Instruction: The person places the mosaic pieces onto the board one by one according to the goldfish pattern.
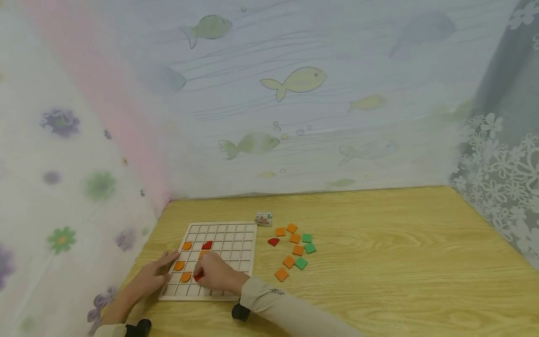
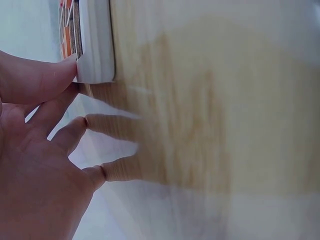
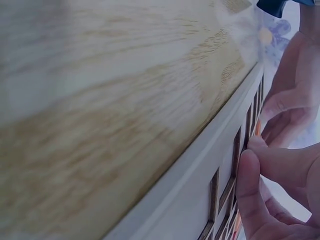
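A square wooden grid board (image 1: 233, 238) lies at the left of the table. My left hand (image 1: 147, 279) touches its left edge with fingers spread; in the left wrist view the thumb (image 2: 47, 80) rests against the board's corner. Over the board's lower middle is my right hand (image 1: 216, 274), fingers bent and pointing down at a red tile (image 1: 197, 277), mostly hidden beneath them. The thumb and a finger come close together at the grid in the right wrist view. Rounded orange tiles (image 1: 179, 266), a red quarter-circle tile (image 1: 207, 245) and an orange square (image 1: 204, 254) sit in cells.
Right of the board lie loose orange squares (image 1: 281, 274), green squares (image 1: 301, 263) and a red quarter-circle tile (image 1: 273, 242). A small patterned card (image 1: 264, 219) is at the board's top right corner. Fish-printed cloth (image 1: 303, 140) stands behind the wooden table (image 1: 379, 262).
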`<state>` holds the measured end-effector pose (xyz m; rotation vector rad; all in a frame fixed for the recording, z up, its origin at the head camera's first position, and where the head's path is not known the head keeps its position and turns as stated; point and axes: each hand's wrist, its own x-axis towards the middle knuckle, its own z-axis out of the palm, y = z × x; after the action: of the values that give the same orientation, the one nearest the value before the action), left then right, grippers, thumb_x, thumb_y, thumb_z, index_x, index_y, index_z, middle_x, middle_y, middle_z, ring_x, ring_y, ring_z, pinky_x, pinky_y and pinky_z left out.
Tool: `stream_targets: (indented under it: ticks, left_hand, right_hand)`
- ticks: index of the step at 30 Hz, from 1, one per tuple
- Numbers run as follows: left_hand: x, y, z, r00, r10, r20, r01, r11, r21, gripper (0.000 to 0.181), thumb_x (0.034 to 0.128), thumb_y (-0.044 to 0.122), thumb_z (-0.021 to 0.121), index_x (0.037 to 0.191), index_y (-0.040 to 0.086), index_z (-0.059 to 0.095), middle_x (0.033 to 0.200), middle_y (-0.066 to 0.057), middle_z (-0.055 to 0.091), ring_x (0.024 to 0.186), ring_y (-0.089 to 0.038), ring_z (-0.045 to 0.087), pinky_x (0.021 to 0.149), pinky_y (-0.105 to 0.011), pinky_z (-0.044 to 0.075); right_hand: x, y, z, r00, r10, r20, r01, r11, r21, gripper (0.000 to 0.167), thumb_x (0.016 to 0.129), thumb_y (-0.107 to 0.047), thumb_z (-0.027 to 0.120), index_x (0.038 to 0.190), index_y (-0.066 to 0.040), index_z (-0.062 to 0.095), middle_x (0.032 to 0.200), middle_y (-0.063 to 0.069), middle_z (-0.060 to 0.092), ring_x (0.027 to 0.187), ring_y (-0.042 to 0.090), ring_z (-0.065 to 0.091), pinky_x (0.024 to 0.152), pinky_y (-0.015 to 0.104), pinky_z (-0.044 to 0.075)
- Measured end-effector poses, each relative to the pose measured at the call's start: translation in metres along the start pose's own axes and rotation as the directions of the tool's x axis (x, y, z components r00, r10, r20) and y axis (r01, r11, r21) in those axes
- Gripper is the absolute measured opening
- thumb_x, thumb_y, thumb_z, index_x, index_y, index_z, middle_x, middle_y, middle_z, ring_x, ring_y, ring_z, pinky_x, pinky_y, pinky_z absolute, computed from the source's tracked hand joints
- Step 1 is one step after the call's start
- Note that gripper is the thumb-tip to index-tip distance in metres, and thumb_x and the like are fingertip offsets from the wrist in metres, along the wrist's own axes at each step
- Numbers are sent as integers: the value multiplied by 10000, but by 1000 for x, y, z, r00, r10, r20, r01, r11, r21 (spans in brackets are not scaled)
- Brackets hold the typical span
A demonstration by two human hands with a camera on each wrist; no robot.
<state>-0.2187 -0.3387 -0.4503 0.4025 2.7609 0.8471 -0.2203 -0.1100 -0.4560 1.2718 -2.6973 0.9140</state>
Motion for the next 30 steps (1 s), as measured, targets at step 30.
stream_targets:
  ticks: [30]
  left_hand:
    - [0, -1, 1, 1000, -26, -6, 26, 999, 18, 617, 873, 87, 599, 1446, 29, 377, 1450, -373, 199, 1290, -585, 199, 958, -707, 245]
  right_hand:
    - [-38, 20, -43, 992, 113, 54, -125, 929, 349, 225, 815, -42, 717, 1039, -35, 699, 1007, 54, 635, 735, -2, 581, 635, 134, 477]
